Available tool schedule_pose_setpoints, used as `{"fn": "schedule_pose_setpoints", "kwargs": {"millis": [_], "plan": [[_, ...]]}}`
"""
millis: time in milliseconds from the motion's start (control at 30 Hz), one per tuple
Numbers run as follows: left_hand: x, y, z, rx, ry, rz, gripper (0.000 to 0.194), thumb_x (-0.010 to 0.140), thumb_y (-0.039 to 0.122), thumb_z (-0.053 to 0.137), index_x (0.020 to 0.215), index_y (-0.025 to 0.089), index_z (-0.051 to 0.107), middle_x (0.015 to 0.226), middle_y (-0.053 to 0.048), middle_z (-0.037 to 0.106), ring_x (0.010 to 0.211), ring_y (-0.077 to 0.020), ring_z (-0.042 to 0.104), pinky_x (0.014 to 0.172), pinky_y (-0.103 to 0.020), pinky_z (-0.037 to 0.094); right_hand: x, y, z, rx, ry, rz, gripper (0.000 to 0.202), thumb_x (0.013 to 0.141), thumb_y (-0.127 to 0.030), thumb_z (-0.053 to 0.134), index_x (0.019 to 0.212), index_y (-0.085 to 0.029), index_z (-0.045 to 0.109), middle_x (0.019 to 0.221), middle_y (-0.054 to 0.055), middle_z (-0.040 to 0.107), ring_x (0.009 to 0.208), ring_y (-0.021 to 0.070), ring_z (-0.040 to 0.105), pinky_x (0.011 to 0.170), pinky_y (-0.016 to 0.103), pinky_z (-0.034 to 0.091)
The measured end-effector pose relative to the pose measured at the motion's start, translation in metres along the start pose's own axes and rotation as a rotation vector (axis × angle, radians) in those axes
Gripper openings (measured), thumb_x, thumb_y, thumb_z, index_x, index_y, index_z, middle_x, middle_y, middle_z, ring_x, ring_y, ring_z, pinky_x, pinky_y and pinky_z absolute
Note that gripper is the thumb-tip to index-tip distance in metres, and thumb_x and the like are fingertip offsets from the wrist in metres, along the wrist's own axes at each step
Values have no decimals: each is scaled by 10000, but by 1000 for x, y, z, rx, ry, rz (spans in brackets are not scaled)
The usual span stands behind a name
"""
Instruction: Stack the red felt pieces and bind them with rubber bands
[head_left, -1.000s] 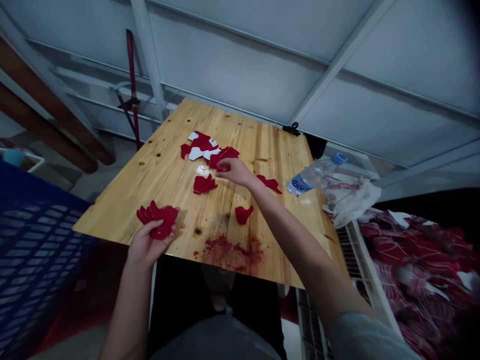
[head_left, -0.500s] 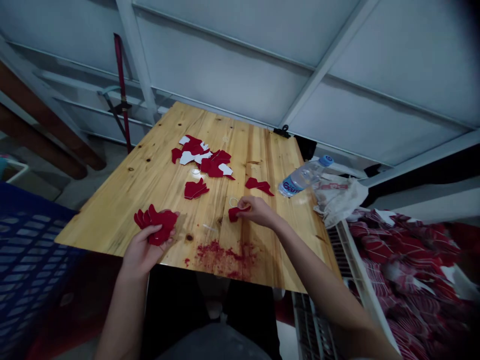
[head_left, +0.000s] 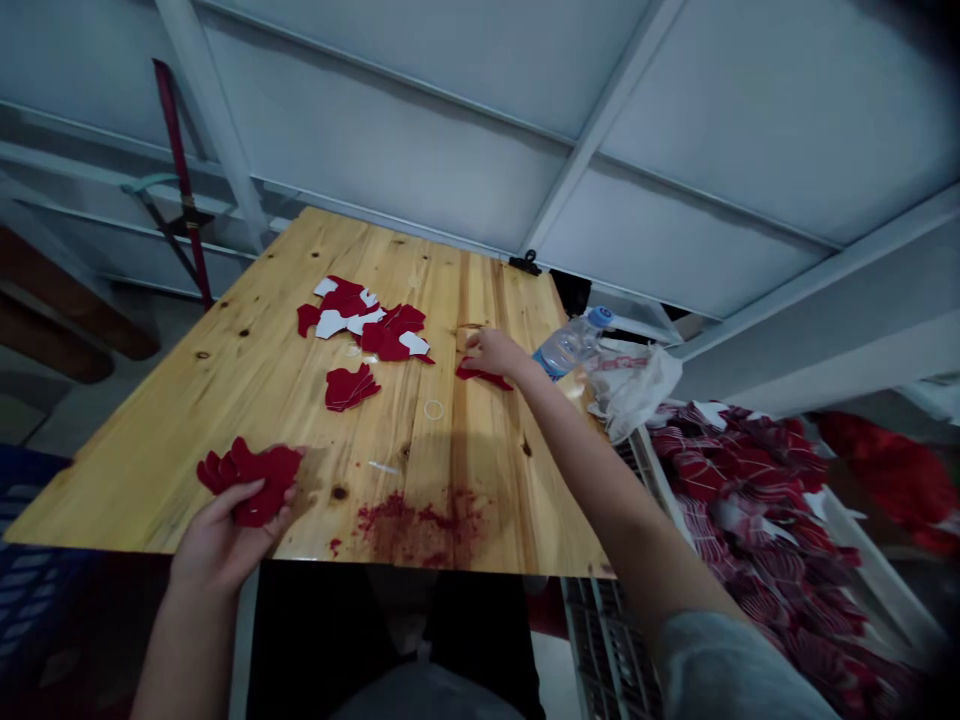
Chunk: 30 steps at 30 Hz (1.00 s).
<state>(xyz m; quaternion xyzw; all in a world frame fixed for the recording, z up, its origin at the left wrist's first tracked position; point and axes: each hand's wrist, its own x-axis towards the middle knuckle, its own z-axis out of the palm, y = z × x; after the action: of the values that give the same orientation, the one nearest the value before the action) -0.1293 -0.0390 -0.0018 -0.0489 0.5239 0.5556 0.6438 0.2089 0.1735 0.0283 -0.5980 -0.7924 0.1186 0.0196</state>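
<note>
My left hand [head_left: 229,535] is closed around a fanned stack of red cut felt-like pieces [head_left: 262,480], thumb on top, above the table's front left part. My right hand [head_left: 499,355] reaches across the table, fingers bent and pinching at red cut pieces [head_left: 487,378] that lie on the wood; the hand partly hides them. A small red bundle [head_left: 351,388] lies between the hands. Behind it is a loose heap of red and white pieces [head_left: 390,332]. A pale ring, like a rubber band [head_left: 433,410], lies just nearer than my right hand.
The wooden table [head_left: 285,380] carries red lint [head_left: 420,520] near its front edge. A water bottle [head_left: 570,345] and a white plastic bag [head_left: 634,385] stand at the right. Beyond is a crate heaped with red bundles [head_left: 765,530]. A black clip [head_left: 525,263] grips the back edge.
My right hand has moved away from me with its red piece, from beside the ring to the red pieces near the bottle. My left hand keeps its stack. The view has swung right.
</note>
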Motion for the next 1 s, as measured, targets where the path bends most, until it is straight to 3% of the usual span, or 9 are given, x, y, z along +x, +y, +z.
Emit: {"fn": "schedule_pose_setpoints", "kwargs": {"millis": [100, 233, 367, 500, 567, 633, 767, 867, 1000], "plan": [[1, -4, 9, 17, -32, -14, 241, 690, -32, 485, 788, 123, 641, 661, -79, 719, 513, -182, 672, 434, -231, 555, -6, 34, 2, -34, -64, 22, 288, 586, -255, 862, 818, -123, 754, 823, 107, 742, 813, 244, 665, 702, 274, 448], [3, -9, 19, 49, -102, -28, 259, 706, -26, 488, 832, 115, 665, 704, -100, 732, 548, -198, 686, 475, -265, 582, -5, 37, 7, 6, -22, -16, 217, 688, -256, 793, 858, -133, 740, 829, 57, 734, 776, 178, 637, 667, 240, 416], [4, -9, 18, 66, -74, -26, 259, 728, -38, 469, 798, 126, 658, 682, -87, 726, 538, -192, 685, 466, -257, 581, 11, -8, -1, 110, 30, -108, 229, 757, -317, 759, 905, -145, 731, 858, 29, 728, 774, 147, 636, 675, 224, 426], [4, -7, 16, 62, 7, -10, 260, 741, -48, 442, 749, 144, 618, 656, -57, 718, 523, -178, 680, 452, -238, 576, 25, -78, 2, 377, 43, -402, 281, 764, -311, 772, 979, -141, 715, 961, 40, 734, 867, 146, 658, 764, 219, 458], [4, -6, 16, 55, 25, -10, 264, 742, -51, 433, 753, 146, 609, 647, -54, 713, 516, -174, 675, 451, -236, 575, 24, -94, 7, 371, 52, -493, 346, 768, -336, 774, 1049, -148, 701, 1064, 64, 722, 956, 168, 652, 824, 235, 459], [3, -7, 15, 45, 12, -5, 270, 740, -53, 435, 778, 149, 611, 661, -55, 714, 521, -172, 675, 456, -236, 577, 14, -86, 11, 246, 73, -349, 350, 781, -369, 764, 1059, -166, 700, 1104, 84, 713, 1001, 196, 645, 855, 258, 459], [5, -11, 13, 25, -15, -16, 263, 742, -52, 445, 790, 153, 604, 682, -55, 716, 551, -174, 685, 489, -247, 592, -22, -22, 17, 31, 116, 178, 226, 785, -312, 750, 894, -117, 717, 984, 205, 715, 992, 302, 654, 836, 346, 469], [8, -14, 16, 38, -31, -30, 283, 752, -51, 447, 856, 145, 623, 673, -59, 712, 546, -176, 686, 484, -248, 587, -46, 17, 26, 6, 158, 305, 226, 794, -314, 732, 862, -101, 702, 944, 236, 704, 981, 332, 654, 828, 383, 471], [8, -14, 22, 48, -95, 0, 340, 765, -45, 447, 980, 132, 643, 703, -71, 724, 548, -179, 690, 485, -255, 586, -54, 21, 36, 61, 264, 357, 337, 782, -303, 715, 1051, -115, 642, 1022, 188, 697, 962, 296, 660, 789, 363, 486]]}}
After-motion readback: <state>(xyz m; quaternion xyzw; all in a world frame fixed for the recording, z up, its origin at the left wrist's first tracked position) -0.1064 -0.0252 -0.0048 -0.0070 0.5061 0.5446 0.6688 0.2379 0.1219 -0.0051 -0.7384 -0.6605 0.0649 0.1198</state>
